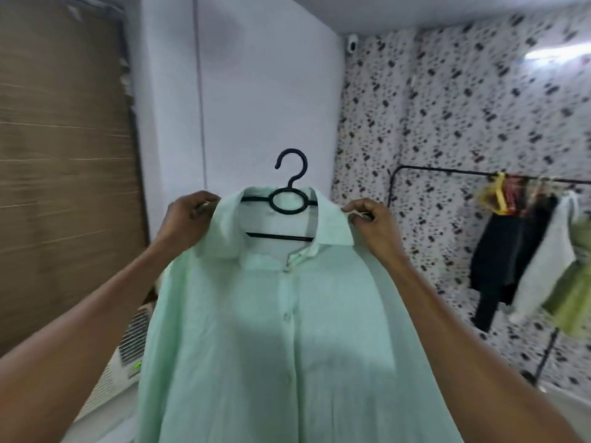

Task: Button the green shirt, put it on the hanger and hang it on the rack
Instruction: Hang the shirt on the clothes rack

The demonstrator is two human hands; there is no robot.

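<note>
the green shirt [271,330] hangs on a black hanger [286,199], held up in mid-air in front of a plain white wall [262,91]. its front is buttoned up to just below the collar, and the hanger's hook stands free above the collar. the left hand [188,215] grips the shirt's left shoulder with curled fingers, and the right hand [371,219] pinches the right shoulder the same way.

to the left a brown woven blind [60,155] covers the wall. to the right the wall is papered in white with black speckles [463,107], with a small white camera [351,46] in the upper corner. the black rack [447,171] stands against that speckled wall, well apart from the shirt, carrying black, white and yellow-green clothes [527,266] on coloured hangers. low on the left, behind the shirt, sits a white appliance with vents [128,346] and a small green light.
</note>
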